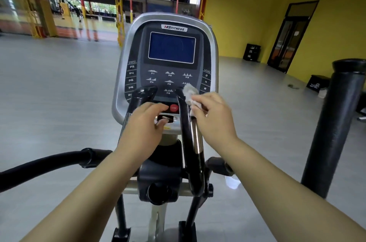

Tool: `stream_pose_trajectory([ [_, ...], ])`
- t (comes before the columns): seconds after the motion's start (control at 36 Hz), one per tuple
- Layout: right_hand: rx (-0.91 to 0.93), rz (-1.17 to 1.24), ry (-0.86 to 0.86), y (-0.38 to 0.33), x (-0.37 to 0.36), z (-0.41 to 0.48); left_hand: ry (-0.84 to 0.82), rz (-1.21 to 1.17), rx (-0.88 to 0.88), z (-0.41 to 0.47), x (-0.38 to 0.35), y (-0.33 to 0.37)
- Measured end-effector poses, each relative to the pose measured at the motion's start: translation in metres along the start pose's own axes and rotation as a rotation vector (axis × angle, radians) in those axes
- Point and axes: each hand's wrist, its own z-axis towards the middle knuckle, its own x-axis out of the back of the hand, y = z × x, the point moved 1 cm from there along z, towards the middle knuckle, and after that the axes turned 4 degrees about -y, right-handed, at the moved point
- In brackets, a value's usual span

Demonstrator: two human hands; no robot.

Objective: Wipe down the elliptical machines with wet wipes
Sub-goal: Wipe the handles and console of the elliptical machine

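I am looking into a gym: an elliptical machine (158,162) stands before me, its console (168,59) marked "MS FITNESS" with program buttons around a blue screen (172,47). A black punching bag (334,127) stands on wide grey flooring (59,93) beside yellow walls (247,14).

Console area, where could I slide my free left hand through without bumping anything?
Open gap: between the left grip and right grip, below the red button, where the left hand rests. Crowded: the right grip's top, taken by the right hand and wet wipe.
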Motion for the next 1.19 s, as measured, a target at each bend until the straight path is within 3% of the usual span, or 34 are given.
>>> stream_pose_trajectory([
  [0.11,0.328,-0.257,-0.003,-0.011,-0.012,0.026,0.117,0.159,-0.027,0.005,0.014,-0.014],
  [0.19,0.431,-0.435,-0.058,-0.013,-0.021,0.045,0.128,0.195,0.026,0.011,0.021,-0.021],
  [0.31,0.392,-0.64,-0.456,-0.019,-0.03,0.055,0.101,0.223,-0.019,0.015,0.025,-0.029],
  [0.39,0.565,-1.102,-0.62,-0.022,-0.036,0.042,0.123,0.197,-0.052,0.011,0.023,-0.033],
  [0.5,0.758,-1.305,-0.793,-0.016,-0.043,-0.001,0.161,0.164,-0.062,0.006,0.021,-0.036],
  [0.61,0.858,-1.339,-1.043,-0.007,-0.048,-0.036,0.16,0.171,-0.061,0.005,0.019,-0.04],
  [0.67,0.86,-1.331,-1.087,-0.007,-0.048,-0.035,0.152,0.168,-0.047,0.005,0.018,-0.041],
  [0.72,0.847,-1.338,-1.015,-0.012,-0.045,-0.021,0.155,0.162,-0.036,0.004,0.017,-0.04],
  [0.86,0.745,-1.415,-0.636,-0.023,-0.032,0.014,0.171,0.157,-0.017,0.003,0.012,-0.038],
  [0.97,0.833,-1.317,-0.702,-0.014,-0.035,-0.015,0.161,0.164,-0.007,0.002,0.01,-0.036],
  [1.19,0.978,-0.864,-0.804,0.028,-0.022,-0.061,0.113,0.191,0.045,-0.002,0.01,-0.03],
])
